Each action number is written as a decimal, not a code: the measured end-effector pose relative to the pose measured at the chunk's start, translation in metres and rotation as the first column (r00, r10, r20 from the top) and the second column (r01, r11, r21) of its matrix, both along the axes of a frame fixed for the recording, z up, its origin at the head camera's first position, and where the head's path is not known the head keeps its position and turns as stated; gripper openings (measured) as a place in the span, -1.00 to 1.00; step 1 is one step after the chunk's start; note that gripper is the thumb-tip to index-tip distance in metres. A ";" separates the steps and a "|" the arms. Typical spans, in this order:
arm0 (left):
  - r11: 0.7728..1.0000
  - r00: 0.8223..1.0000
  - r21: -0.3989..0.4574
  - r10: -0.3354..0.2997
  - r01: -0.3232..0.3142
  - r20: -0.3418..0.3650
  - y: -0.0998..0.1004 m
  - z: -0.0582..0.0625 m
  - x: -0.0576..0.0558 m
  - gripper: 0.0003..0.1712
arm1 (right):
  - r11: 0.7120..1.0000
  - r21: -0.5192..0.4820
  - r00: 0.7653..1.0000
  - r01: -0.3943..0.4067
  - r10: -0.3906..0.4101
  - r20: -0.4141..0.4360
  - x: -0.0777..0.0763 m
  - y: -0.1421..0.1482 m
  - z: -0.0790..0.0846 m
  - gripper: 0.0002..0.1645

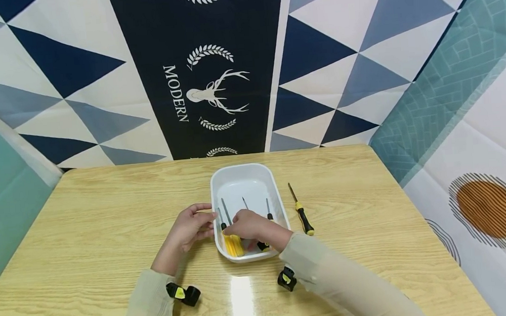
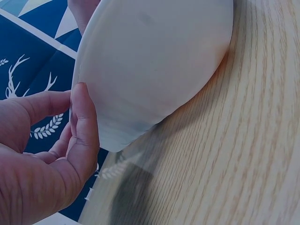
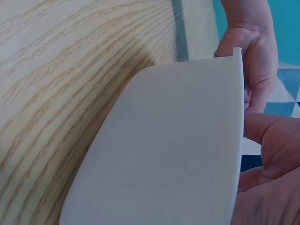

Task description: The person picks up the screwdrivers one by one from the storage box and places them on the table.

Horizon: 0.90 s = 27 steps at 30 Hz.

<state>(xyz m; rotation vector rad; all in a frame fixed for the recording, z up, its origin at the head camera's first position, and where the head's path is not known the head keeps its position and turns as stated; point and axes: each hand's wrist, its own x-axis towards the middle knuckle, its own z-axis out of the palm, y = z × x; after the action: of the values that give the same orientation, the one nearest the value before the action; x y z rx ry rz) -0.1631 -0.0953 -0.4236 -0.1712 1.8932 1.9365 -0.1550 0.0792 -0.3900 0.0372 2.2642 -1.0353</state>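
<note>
A white plastic tray [image 1: 247,172] stands on the table, holding several screwdrivers. My left hand [image 1: 192,227] pinches its left rim, with the tray wall [image 2: 154,61] between thumb and fingers in the left wrist view. My right hand [image 1: 251,225] reaches over the right side into the tray, its fingertips at yellow-handled screwdrivers [image 1: 233,246] lying along the left wall. Whether it grips one is hidden by the hand and, in the right wrist view, by the tray wall [image 3: 173,140]. Another screwdriver with a black and yellow handle [image 1: 263,246] lies partly under the right wrist.
Right of the tray, a black and yellow screwdriver [image 1: 302,213] lies on the wooden table [image 1: 119,213], its tip pointing away. A patterned cloth [image 1: 212,96] hangs behind the table's far edge. Each sleeve carries a small black wrist camera [image 1: 185,293].
</note>
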 end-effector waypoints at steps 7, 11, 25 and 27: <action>1.000 1.000 0.003 0.001 -0.001 -0.003 -0.002 0.001 0.001 -0.48 | 0.989 0.134 0.996 -0.069 0.077 -0.054 0.000 -0.007 -0.002 -0.75; 1.000 1.000 0.006 0.001 -0.001 -0.007 -0.002 0.001 0.001 -0.49 | 0.972 0.209 0.984 -0.108 0.134 -0.116 0.001 -0.009 -0.002 -0.58; 1.000 1.000 0.005 -0.002 0.002 -0.007 -0.002 0.001 0.000 -0.48 | 0.970 0.225 0.980 -0.088 0.125 -0.153 0.005 -0.009 -0.004 -0.44; 1.000 1.000 0.003 -0.001 0.001 -0.005 -0.002 0.001 0.000 -0.49 | 0.973 0.215 0.983 -0.080 0.113 -0.144 0.004 -0.008 -0.004 -0.50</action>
<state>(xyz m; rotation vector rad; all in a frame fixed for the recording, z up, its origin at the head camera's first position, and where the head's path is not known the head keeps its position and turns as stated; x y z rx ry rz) -0.1635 -0.0970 -0.4230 -0.1650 1.8929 1.9414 -0.1507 0.0715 -0.3941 -0.0674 2.4825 -0.7696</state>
